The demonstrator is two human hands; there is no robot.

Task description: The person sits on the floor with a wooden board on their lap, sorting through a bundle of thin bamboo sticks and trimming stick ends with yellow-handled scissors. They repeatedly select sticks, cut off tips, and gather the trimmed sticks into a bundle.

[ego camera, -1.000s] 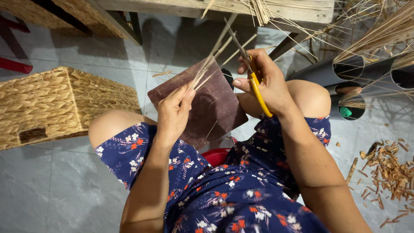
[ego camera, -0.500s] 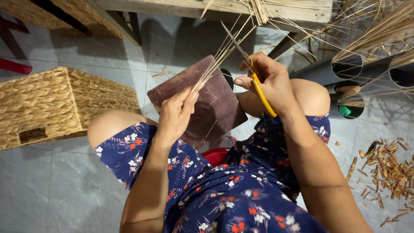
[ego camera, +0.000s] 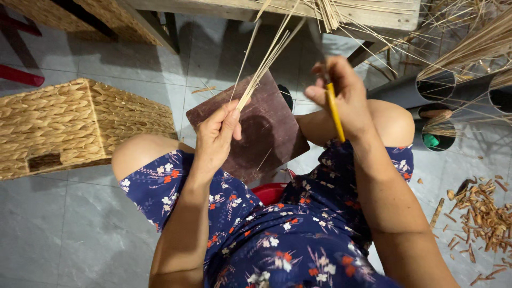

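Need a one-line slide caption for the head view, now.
Seated person's left hand pinches thin bamboo slivers over a dark board; right hand grips a yellow-handled tool.

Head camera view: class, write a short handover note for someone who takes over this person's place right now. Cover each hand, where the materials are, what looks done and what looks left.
Left hand: pinches a small bundle of thin strips at its lower end, fanned upward.
Right hand: closed on a yellow-handled tool, raised beside the strips; its blade is blurred.
A dark brown board rests across the lap. More strips lie on the wooden bench ahead. A woven basket stands on the floor to the left; dark tubes holding strips and a pile of brown chips are to the right.
Done: chips suggest earlier trimming.
Left: the held bundle, apparently in progress.
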